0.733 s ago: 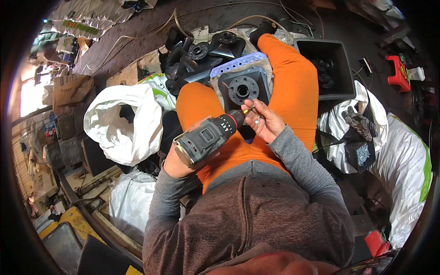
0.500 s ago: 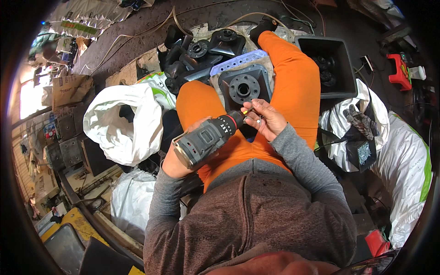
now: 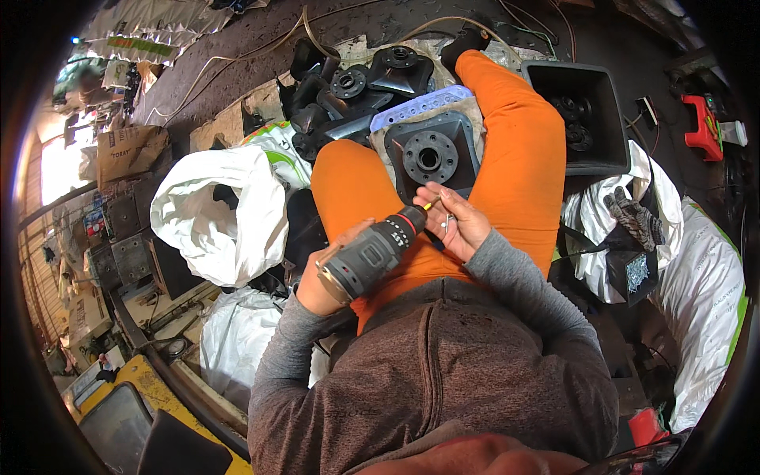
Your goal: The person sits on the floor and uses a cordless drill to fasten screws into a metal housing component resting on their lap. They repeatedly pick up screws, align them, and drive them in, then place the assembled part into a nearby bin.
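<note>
My left hand (image 3: 315, 286) is wrapped round a grey-black cordless drill (image 3: 370, 258), its red-ringed chuck pointing up and to the right. At the yellow tip of the bit, my right hand (image 3: 465, 225) pinches a small screw (image 3: 435, 199) between thumb and finger. Another screw (image 3: 447, 221) shows against the curled fingers of that hand. Just beyond, between my knees, lies a square black plastic part (image 3: 467, 136) with a round holed flange (image 3: 430, 157) in its middle. The drill does not touch this part.
Several similar black parts (image 3: 348, 83) are heaped beyond a lilac perforated strip (image 3: 419, 107). A black bin (image 3: 609, 119) stands far right, with a glove (image 3: 633, 218) and a tray of screws (image 3: 637, 273) nearer. White sacks (image 3: 178, 186) flank both sides; a hose (image 3: 198, 87) crosses the floor.
The view has shifted slightly, so the surroundings sit a little lower and further right. Both hands keep their holds, and the screw in the right fingers shows more clearly.
</note>
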`<state>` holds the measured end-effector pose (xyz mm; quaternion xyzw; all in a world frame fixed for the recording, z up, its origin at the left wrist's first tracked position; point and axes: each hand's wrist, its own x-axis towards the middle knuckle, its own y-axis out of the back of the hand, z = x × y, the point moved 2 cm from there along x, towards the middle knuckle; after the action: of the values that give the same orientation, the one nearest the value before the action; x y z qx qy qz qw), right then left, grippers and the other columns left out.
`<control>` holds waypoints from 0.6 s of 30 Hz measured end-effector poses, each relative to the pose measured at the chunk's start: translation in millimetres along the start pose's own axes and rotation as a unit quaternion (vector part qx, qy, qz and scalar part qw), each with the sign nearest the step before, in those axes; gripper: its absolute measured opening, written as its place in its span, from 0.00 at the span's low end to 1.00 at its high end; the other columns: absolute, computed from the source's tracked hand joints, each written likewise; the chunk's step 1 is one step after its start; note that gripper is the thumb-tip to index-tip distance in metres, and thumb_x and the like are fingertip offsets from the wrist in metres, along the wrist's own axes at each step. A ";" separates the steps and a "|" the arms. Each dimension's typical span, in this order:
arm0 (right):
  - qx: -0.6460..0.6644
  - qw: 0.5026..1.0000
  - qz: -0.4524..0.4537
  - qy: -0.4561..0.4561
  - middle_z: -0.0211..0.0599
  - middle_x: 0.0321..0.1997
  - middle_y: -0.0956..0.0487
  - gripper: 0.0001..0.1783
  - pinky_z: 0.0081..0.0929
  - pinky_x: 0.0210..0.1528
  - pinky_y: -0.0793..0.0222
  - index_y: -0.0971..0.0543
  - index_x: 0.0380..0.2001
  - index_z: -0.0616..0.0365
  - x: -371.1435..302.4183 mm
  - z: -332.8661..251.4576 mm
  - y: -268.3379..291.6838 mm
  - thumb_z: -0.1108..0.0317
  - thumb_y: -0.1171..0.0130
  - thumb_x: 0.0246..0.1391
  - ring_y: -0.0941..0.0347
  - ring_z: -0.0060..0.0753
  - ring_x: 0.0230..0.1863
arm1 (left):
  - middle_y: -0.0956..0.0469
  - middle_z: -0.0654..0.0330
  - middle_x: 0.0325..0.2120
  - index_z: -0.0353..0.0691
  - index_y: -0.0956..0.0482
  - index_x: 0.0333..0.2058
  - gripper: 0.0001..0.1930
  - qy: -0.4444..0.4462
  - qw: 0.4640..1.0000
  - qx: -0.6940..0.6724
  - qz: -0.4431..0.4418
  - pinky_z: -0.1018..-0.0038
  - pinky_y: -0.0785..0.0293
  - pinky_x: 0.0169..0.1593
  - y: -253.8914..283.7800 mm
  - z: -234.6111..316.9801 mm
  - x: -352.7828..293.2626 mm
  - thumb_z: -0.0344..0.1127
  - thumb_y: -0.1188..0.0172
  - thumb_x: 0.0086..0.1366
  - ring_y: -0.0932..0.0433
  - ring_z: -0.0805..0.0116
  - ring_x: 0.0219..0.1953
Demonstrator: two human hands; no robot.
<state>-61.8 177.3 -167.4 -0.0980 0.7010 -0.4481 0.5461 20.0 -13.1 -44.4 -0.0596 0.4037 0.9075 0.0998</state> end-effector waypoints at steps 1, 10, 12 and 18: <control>-0.014 1.000 -0.001 0.005 0.26 0.36 0.25 0.18 0.21 0.37 0.27 0.32 0.54 0.56 6.2 0.7 13.5 0.61 0.51 0.64 0.27 0.20 0.37 | 0.23 0.53 0.47 0.38 0.28 0.52 0.27 -0.023 0.999 0.035 0.000 0.71 0.26 0.49 5.2 -2.4 4.5 0.31 0.33 0.52 0.21 0.61 0.46; -0.113 0.974 0.170 0.095 0.23 0.26 0.34 0.28 0.14 0.19 0.47 0.37 0.56 0.60 42.7 3.5 33.3 0.55 0.44 0.60 0.47 0.14 0.17 | 0.20 0.53 0.39 0.36 0.23 0.45 0.20 0.102 0.993 -0.047 -0.022 0.69 0.26 0.47 42.0 -16.3 55.5 0.31 0.33 0.52 0.21 0.59 0.41; -0.140 0.958 0.216 0.125 0.21 0.23 0.38 0.26 0.13 0.15 0.48 0.35 0.52 0.58 54.3 -1.3 27.1 0.55 0.41 0.58 0.49 0.12 0.14 | 0.20 0.55 0.36 0.35 0.23 0.43 0.19 0.106 0.993 -0.036 -0.027 0.69 0.27 0.44 37.5 -20.7 60.7 0.29 0.34 0.52 0.22 0.62 0.37; -0.172 0.935 0.231 0.206 0.20 0.21 0.35 0.20 0.13 0.13 0.48 0.31 0.42 0.56 72.1 -8.0 25.7 0.54 0.39 0.56 0.48 0.10 0.13 | 0.21 0.55 0.38 0.36 0.24 0.46 0.20 0.128 0.989 0.012 -0.071 0.69 0.28 0.47 30.8 -31.7 80.2 0.30 0.34 0.52 0.23 0.62 0.39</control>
<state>-87.3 151.1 -235.2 0.0685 0.8677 -0.1922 0.4532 -64.2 -46.1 -58.5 -0.2031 0.4184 0.8781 0.1122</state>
